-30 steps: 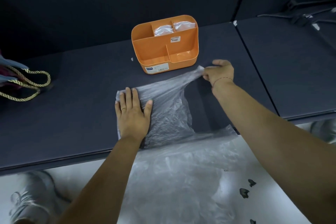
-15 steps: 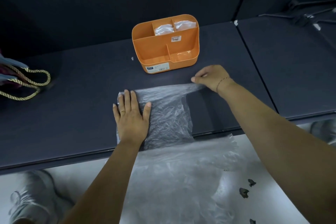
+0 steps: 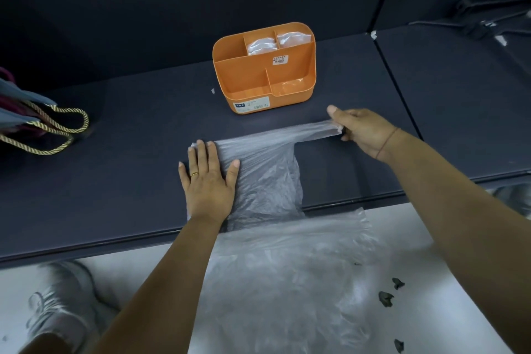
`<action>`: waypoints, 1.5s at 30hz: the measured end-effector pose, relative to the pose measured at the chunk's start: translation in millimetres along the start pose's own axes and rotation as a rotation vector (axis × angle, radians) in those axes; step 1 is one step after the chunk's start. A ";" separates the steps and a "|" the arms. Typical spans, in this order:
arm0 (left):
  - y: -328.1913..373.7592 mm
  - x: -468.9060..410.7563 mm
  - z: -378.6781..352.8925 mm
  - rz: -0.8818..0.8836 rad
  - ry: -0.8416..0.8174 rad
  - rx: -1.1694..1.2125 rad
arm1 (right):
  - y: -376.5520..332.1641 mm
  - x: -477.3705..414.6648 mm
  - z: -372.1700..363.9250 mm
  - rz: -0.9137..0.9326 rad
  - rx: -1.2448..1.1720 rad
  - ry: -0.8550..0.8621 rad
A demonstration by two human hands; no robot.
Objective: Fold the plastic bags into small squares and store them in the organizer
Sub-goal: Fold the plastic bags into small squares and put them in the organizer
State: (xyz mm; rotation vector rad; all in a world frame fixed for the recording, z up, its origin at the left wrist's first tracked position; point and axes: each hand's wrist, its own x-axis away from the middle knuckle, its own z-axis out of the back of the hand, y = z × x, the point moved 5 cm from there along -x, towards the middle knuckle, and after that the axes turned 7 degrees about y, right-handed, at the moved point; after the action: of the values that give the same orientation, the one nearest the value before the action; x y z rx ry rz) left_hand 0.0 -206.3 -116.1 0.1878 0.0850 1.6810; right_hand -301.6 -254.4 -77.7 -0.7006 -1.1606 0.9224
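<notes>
Centre of frame: clear plastic bag lies on the dark table. Its lower part hangs over the table's front edge, down towards the white floor.

Left hand: flat on the bag's left side, fingers straight and spread, palm pressing it to the table. Gold ring on one finger.

Right hand, right of centre: thumb and fingers curled round one end of the bag, which is drawn out into a narrow strip running right from its top edge. Thin cord round the wrist.

Orange organizer, upper centre, stands on the table just beyond the bag, not touching it. Two folded bags in its back compartments: one in the middle, one at right. Back-left compartment and both front ones hold no bags. White label on the front wall.

Left edge: tote bag with gold rope handles, on the table, well apart from the work.

Lower left: blurred grey shoe on the floor. Lower right: small dark scraps on the floor.
</notes>
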 end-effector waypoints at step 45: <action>106.2 -41.0 71.5 0.143 -0.040 1.218 | -13.4 46.1 -44.8 0.062 -0.541 -0.097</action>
State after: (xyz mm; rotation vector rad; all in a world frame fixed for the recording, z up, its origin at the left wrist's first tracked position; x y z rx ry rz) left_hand -87.1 -263.5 -31.2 1.1472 1.0844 1.5602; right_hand -249.4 -219.9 -57.7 -1.1407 -1.5026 0.6988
